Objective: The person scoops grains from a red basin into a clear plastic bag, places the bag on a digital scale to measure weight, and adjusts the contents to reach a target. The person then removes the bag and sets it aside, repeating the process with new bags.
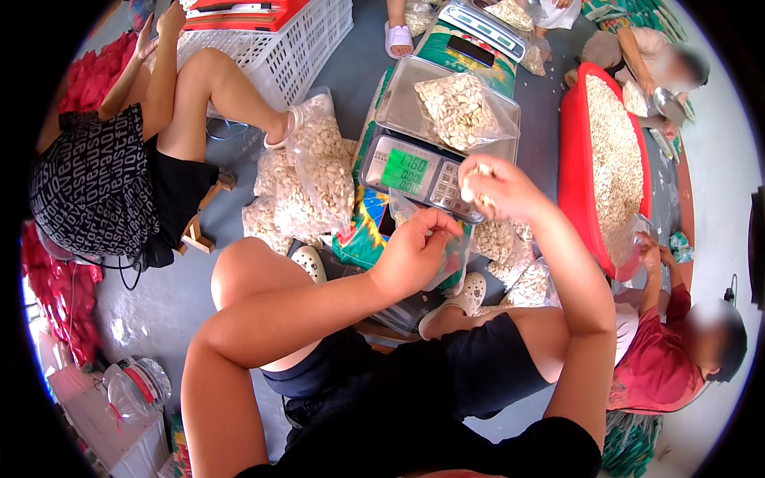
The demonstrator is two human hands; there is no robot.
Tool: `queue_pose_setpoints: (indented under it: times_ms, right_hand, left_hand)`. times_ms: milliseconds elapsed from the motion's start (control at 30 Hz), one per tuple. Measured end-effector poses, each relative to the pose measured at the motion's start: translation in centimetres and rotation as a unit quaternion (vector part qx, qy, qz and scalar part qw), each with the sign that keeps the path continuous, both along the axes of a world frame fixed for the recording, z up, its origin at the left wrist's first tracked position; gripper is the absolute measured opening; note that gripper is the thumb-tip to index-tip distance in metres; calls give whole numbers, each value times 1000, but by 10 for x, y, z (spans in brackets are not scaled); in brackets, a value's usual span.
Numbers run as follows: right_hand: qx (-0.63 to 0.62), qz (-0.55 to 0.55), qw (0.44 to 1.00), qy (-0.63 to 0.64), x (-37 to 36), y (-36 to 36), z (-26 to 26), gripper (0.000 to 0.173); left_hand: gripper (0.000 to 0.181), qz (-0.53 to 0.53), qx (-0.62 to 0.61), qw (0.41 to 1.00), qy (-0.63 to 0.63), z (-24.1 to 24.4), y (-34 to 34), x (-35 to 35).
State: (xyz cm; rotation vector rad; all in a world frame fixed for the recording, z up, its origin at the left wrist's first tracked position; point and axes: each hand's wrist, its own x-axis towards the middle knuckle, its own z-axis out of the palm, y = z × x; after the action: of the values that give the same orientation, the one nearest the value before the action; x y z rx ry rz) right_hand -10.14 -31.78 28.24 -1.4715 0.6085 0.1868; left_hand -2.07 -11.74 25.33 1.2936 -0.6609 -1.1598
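A digital scale (401,166) with a lit green display rests on stacked green printed sacks (364,239). On its steel tray (397,101) lies a clear plastic bag of pale flat seeds (457,110). My right hand (502,186), just below the tray and over the keypad's right side, holds a few of the seeds in curled fingers. Lower and to the left, my left hand (418,254) is bent in front of the scale beside a clear plastic bag (451,257); whether its fingers grip the bag cannot be told. Part of a dark phone-like object shows behind this hand.
Filled seed bags (311,185) lie left of the sacks, and others (514,251) lie at the right. A red tub of seeds (571,173) stands farther right, with people seated beyond it. Another person sits at the left by a white crate (284,60). A second scale (484,27) is ahead.
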Motion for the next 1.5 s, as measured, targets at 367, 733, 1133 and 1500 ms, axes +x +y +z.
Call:
queue_pose_setpoints:
  times_ms: [367, 733, 1133, 1500]
  right_hand:
    - [-192, 264, 945, -34, -25, 45, -52, 21]
    - [-154, 198, 963, 96, 8, 94, -54, 22]
    - [-140, 259, 941, 164, 22, 52, -29, 20]
    - [144, -182, 963, -138, 46, -59, 1, 21]
  left_hand:
    - [10, 1, -57, 998, -15, 6, -8, -22]
    - [13, 22, -78, 997, 9, -2, -9, -18]
    - [11, 36, -4, 990, 136, 12, -4, 11]
    - [13, 66, -14, 994, 82, 13, 6, 23]
